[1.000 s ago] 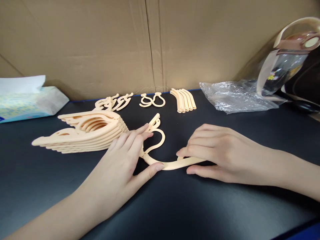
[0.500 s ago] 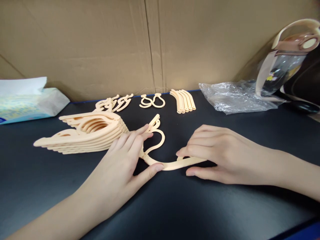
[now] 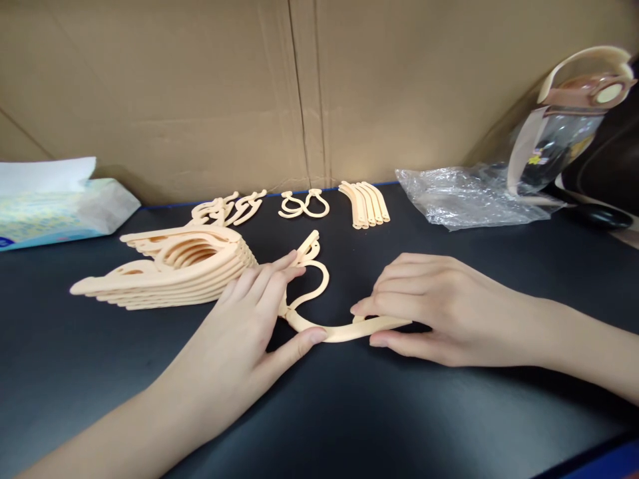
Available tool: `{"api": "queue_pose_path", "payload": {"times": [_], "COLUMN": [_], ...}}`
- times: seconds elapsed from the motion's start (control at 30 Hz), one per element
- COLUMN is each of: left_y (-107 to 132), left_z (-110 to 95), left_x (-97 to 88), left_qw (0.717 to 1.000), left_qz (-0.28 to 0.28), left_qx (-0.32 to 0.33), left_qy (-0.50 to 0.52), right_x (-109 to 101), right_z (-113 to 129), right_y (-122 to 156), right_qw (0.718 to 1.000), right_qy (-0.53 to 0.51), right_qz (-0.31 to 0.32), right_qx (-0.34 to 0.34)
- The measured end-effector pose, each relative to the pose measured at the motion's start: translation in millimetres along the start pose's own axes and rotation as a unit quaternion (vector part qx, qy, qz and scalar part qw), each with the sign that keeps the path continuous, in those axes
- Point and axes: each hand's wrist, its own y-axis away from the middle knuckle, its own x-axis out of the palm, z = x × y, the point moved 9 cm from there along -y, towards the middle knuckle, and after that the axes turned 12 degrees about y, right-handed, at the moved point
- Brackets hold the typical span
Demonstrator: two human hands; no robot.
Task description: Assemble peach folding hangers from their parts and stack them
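Left hand: grips cream plastic hanger near its centre, with fingers curled over the joint and thumb on one arm. Right hand: straddles the outer end of that arm with bent fingers and thumb; closed or not, cannot tell. Hanger location: on black tabletop, between both hands. Left: stack of hangers, just beside left hand. Behind: two loose hooks, row of curved arms. Farther right: crumpled plastic bag, transparent bottle. Far left: tissue pack.
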Motion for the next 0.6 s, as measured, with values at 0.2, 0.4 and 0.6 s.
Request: {"api": "queue_pose_path", "payload": {"times": [0.2, 0.4, 0.6], "left_y": [0, -1, -1], "left_z": [0, -2, -6], "left_x": [-0.1, -0.1, -1.0], "left_qw": [1.0, 1.0, 1.0], "left_qz": [0.0, 0.006, 0.007], "left_qx": [0.004, 0.01, 0.019], "left_qy": [-0.002, 0.0, 0.009], "right_x": [0, 4, 4], "right_z": [1, 9, 8], "right_y": [1, 2, 0], "right_qw": [1.0, 0.997, 0.997], "right_qy": [0.014, 0.058, 0.06], "right_qz": [-0.004, -0.002, 0.009], "right_qx": [-0.009, -0.041, -0.037]}}
